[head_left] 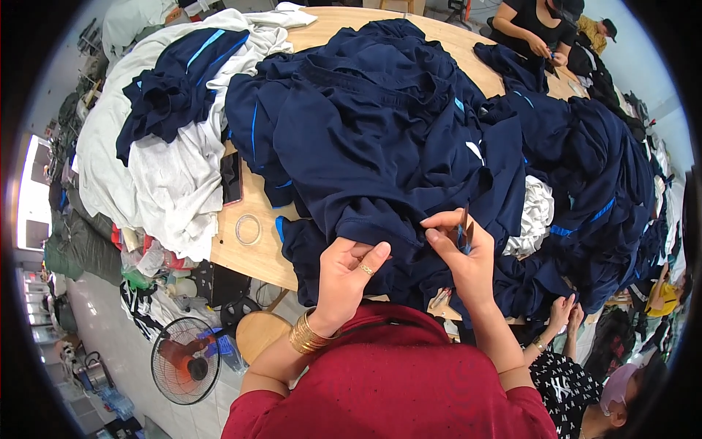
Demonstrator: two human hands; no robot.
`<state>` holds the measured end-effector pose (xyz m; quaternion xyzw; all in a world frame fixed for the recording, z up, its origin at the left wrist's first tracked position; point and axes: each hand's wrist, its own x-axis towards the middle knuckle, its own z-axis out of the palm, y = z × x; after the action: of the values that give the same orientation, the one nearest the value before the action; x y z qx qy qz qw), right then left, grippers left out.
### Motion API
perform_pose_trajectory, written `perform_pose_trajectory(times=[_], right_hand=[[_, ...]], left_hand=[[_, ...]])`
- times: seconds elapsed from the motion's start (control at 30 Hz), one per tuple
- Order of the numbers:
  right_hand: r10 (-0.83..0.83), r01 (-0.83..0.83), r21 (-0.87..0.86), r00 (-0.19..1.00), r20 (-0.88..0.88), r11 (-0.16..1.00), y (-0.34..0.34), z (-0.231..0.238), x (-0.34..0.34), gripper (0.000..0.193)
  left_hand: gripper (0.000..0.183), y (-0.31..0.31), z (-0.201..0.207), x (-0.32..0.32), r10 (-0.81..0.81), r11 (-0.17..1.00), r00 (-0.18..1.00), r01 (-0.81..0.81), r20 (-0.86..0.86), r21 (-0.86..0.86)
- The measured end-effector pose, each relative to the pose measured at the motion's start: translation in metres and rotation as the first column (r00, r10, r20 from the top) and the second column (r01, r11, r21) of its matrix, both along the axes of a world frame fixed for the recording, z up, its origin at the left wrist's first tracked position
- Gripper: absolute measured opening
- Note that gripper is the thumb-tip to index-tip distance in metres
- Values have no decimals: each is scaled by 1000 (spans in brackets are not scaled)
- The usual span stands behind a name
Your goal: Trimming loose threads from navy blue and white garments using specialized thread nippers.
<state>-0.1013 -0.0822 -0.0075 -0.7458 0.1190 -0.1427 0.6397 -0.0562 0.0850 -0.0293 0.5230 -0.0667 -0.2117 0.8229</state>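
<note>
A pair of navy pants (340, 150) with a gathered elastic waistband lies on top of a large navy garment heap, its leg end toward me. My left hand (345, 276) is closed on the leg hem, thumb on top and fingers under the cloth. Close by on the right, my right hand (472, 265) has thumb and forefinger together at the hem's edge; whether a thread is between them is too small to see. Dark-bladed thread snips (463, 233) are held in that same hand, blades pointing away from me.
White cloth (175, 172) with a navy garment (164, 102) on it covers the table's left. A tape roll (248, 229) and a phone (231, 178) lie nearby. More navy garments (607, 168) fill the right, where co-workers handle cloth. A fan (186, 360) stands lower left.
</note>
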Motion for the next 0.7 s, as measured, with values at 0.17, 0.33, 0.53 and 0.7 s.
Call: perform_pose_trajectory(times=[0.17,0.33,0.53,0.7], right_hand=[[-71,94,168,988,-135,981,-6,0,-1,12],[-60,108,271,982,-181,957,-9,-11,-4,13],[260,5,-582,891,372,813,8,-13,-9,56],[54,-19,-278,991,119,961,0,-16,8,21]], left_hand=[[22,1,2,0,2,1000,1000,-2,0,-1],[22,2,3,0,10,999,1000,-10,-26,-31],[19,4,4,1,-6,1000,999,6,-36,3],[19,21,11,31,-140,947,951,46,277,318]])
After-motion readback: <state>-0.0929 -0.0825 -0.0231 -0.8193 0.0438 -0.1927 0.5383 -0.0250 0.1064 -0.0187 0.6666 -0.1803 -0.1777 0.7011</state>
